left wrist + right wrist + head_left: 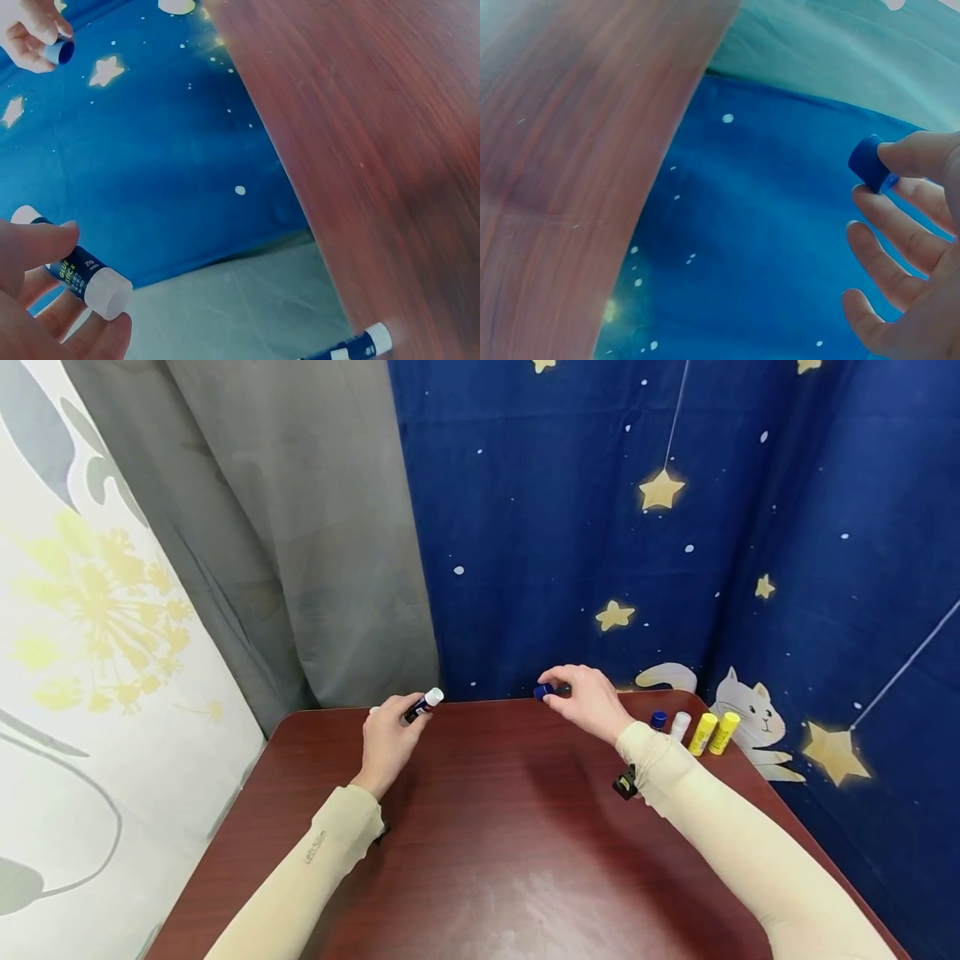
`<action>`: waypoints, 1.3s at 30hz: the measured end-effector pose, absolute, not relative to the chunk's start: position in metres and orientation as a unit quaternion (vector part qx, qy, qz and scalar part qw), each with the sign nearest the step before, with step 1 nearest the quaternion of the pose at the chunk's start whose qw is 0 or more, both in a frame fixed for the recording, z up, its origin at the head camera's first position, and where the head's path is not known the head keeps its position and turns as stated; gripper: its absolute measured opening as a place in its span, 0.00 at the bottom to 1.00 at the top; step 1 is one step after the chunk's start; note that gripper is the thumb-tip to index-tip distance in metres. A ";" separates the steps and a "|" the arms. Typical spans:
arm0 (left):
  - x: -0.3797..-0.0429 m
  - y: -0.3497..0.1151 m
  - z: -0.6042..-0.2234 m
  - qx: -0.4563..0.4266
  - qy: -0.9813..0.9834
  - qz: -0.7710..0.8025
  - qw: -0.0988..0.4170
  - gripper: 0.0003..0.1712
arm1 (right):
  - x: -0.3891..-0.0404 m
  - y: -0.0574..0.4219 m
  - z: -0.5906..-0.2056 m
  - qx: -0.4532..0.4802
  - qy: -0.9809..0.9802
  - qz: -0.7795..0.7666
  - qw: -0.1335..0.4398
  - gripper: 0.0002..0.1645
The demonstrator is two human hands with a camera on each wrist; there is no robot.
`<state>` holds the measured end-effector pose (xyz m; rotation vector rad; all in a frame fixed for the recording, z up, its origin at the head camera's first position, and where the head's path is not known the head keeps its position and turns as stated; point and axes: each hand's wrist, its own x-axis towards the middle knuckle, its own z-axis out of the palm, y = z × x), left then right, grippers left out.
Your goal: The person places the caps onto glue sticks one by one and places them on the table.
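Observation:
My left hand [390, 735] grips a navy glue stick [79, 271] with white ends, held tilted near the table's far edge. Its label faces the left wrist camera. Over to the right, my right hand [588, 697] pinches a short blue cylinder, like a glue-stick cap [868, 162], between thumb and index finger. The other fingers are spread apart in the right wrist view. A second navy glue stick [360, 346] with a white end shows low in the left wrist view, at the table's edge.
Two yellow glue sticks [713, 734], a white-topped one [679, 727] and a blue-topped one [658, 720] stand at the far right of the reddish-brown table [480, 827], partly behind my right forearm. Blue starry [555, 527] and grey curtains [322, 543] hang just past the far edge.

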<state>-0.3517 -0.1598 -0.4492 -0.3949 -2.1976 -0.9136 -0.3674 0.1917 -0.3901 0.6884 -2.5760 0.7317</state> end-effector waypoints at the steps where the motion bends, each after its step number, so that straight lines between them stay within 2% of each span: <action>1: -0.352 -0.158 -0.449 -0.154 -0.851 -0.355 0.357 0.17 | -0.368 0.189 -0.388 0.244 -0.914 0.264 0.190 0.15; 14: -0.358 -0.134 -0.448 -0.166 -0.847 -0.357 0.357 0.18 | -0.369 0.168 -0.375 0.233 -0.902 0.309 0.191 0.16; 26: -0.362 -0.117 -0.448 -0.160 -0.855 -0.363 0.334 0.19 | -0.374 0.151 -0.373 0.250 -0.887 0.336 0.193 0.15; 39: -0.365 -0.092 -0.451 -0.181 -0.844 -0.363 0.350 0.20 | -0.380 0.139 -0.377 0.257 -0.888 0.334 0.183 0.17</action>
